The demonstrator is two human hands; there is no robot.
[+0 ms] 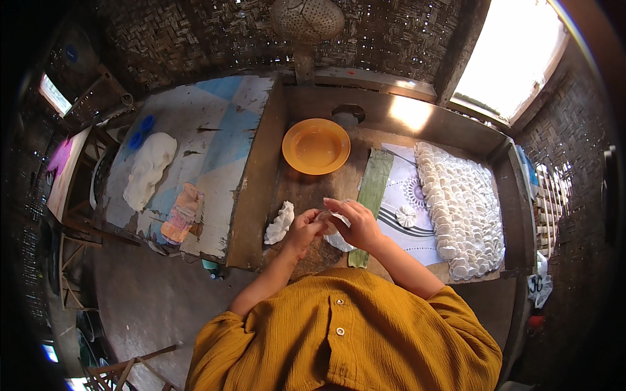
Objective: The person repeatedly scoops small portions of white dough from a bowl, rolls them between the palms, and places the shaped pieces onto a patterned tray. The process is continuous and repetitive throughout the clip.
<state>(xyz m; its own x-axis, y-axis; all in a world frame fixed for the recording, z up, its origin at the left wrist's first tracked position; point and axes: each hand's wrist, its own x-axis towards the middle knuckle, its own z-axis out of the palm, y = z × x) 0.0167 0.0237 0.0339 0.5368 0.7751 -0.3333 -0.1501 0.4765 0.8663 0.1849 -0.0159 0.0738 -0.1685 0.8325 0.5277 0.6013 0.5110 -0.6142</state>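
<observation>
My left hand [305,232] and my right hand [357,223] meet in front of me, fingers curled and pinched together. Between the fingertips is a small whitish piece, mostly hidden, so its kind cannot be made out. Under my right hand lies a thin, whitish, see-through sheet [338,242], perhaps plastic. A lumpy piece of white dough [280,223] rests on the wooden board just left of my left hand. To the right of my right hand, one white ruffled, flower-like dough piece [406,216] sits on a patterned white sheet [398,186].
An orange bowl [316,146] stands beyond my hands. A green leaf strip [375,177] runs beside the sheet. Many overlapping white pieces [460,212] fill the right side of the walled wooden tray [518,215]. A large dough lump [150,171] and a cloth [182,214] lie left.
</observation>
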